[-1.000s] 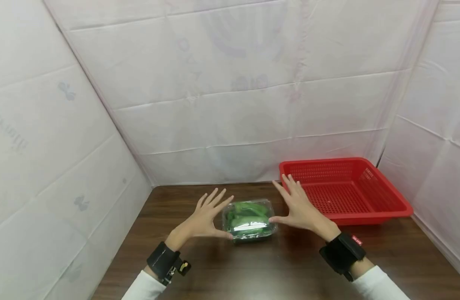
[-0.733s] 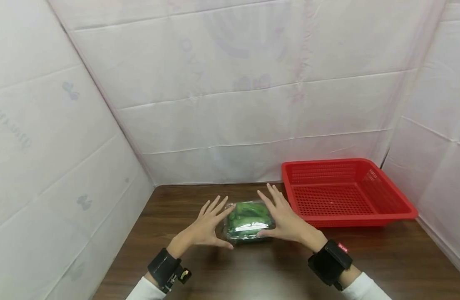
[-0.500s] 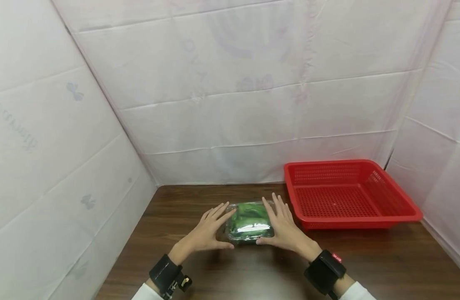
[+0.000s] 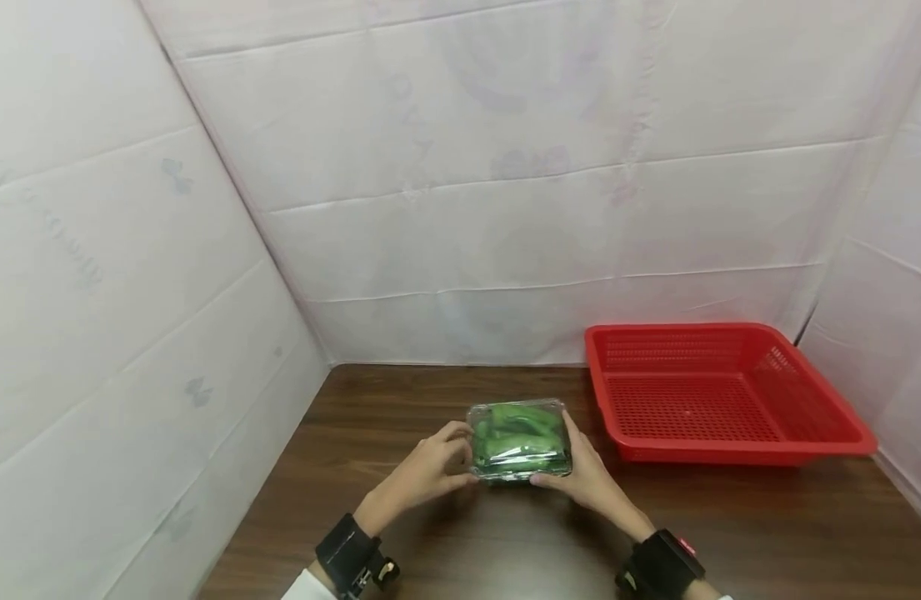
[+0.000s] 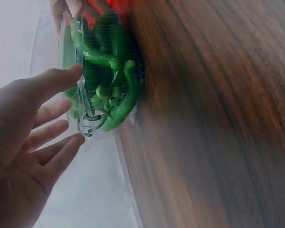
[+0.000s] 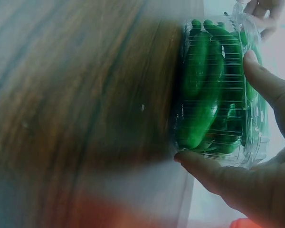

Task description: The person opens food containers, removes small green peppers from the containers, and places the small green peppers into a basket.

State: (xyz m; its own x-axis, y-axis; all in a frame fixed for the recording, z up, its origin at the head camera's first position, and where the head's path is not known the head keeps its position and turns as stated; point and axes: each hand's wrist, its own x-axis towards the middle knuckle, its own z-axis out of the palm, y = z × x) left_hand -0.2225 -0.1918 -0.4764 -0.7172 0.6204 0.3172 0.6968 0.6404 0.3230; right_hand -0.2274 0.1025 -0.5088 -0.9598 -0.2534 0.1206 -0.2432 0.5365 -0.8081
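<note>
A clear plastic clamshell box [image 4: 511,477] packed with green peppers [image 4: 522,423] sits on the wooden table. My left hand [image 4: 427,472] is at its left side, with thumb and fingertips on the lid rim in the left wrist view. On the opposite side my right hand [image 4: 589,475] grips the box, its thumb at the front and a finger along the right edge. The right wrist view shows a fingertip low against the wall, near the tabletop. Curled pepper stems [image 5: 92,118] show through the plastic.
To the right of the box stands a red plastic basket [image 4: 745,452] with a perforated bottom, and nothing lies in it. White sheeting [image 4: 460,233] walls in the table [image 4: 385,400] at the back and on both sides.
Both hands have come down from above the box, spread at first, and closed on its two sides. The whole scene has shifted a little to the right in the head view.
</note>
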